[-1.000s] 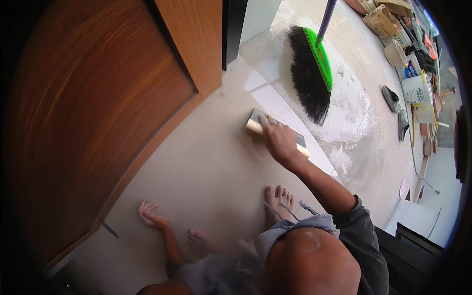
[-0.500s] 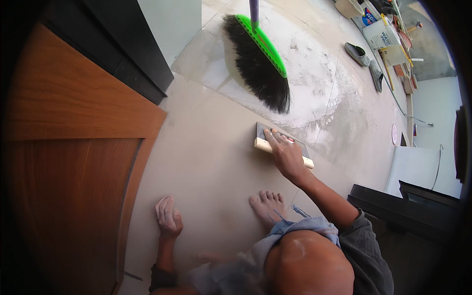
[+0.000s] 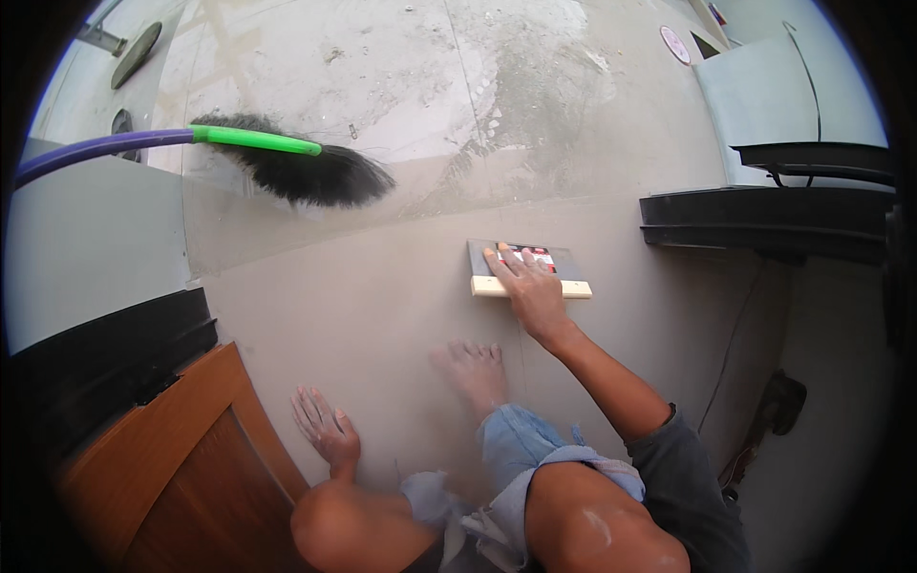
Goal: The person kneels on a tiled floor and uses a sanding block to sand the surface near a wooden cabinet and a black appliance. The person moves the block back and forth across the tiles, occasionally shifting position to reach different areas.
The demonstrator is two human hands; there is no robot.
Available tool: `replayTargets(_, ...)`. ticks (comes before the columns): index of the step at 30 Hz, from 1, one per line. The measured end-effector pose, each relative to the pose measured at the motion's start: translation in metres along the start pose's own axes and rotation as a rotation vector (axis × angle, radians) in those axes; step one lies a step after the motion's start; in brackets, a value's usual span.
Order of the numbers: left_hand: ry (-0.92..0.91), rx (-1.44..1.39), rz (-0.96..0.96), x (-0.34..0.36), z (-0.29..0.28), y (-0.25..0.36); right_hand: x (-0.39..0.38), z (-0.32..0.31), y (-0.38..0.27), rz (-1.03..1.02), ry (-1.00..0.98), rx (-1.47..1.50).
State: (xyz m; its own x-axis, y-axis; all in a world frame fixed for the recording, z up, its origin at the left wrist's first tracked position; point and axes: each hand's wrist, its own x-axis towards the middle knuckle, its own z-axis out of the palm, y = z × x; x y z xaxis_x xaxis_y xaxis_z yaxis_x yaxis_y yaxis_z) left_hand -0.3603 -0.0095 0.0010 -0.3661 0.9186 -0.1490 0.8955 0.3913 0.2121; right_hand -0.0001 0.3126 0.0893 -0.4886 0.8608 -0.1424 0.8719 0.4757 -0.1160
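Note:
My right hand (image 3: 537, 304) holds a wide scraper (image 3: 577, 268), a grey metal blade with a cream handle strip along its near edge. Its fingers stretch over the blade, which lies flat or nearly so on the dusty beige tiled floor (image 3: 373, 296). Lower left, my left hand (image 3: 325, 426) has its fingers spread, holding nothing. It is down by the floor beside a brown wooden door; whether the palm presses on the tiles I cannot tell. My bare foot (image 3: 473, 374) rests between the two hands.
A broom (image 3: 315, 172) with black bristles, green head and purple handle stands at the upper left, over pale powder (image 3: 401, 105). The wooden door (image 3: 205, 468) is at the lower left. Black frame pieces (image 3: 764, 218) lie at right. Dark slippers (image 3: 137, 55) are at the far left.
My view has turned rightward, so the broom and door sit farther left. My left hand has gone from curled to spread. The scraper stays in my right hand and now sits more level in view.

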Motion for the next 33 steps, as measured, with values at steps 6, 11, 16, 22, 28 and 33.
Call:
replayTargets(6, -0.044, 0.109, 0.128, 0.037, -0.008, 0.013, -0.233, -0.008, 0.035, 0.345, -0.025, 0.013)
replayTargets(11, -0.083, 0.148, 0.288, 0.117, -0.006, 0.077, -0.345, 0.027, 0.022, 0.35, -0.026, 0.054)
replayTargets(16, -0.025, 0.09, 0.288, 0.182, -0.007, 0.142, -0.204, 0.027, 0.111, 0.168, 0.173, -0.007)
replayTargets(22, -0.008, 0.012, 0.308, 0.193, -0.009, 0.151, -0.077, -0.002, 0.149, 0.087, 0.085, 0.05)
replayTargets(28, 0.019, 0.031, 0.302, 0.188, 0.0, 0.147, -0.073, 0.003, 0.148, 0.089, 0.069, -0.002)
replayTargets(33, 0.063, 0.035, 0.337, 0.185, 0.005, 0.144, -0.028, -0.025, 0.16, 0.341, 0.046, 0.161)
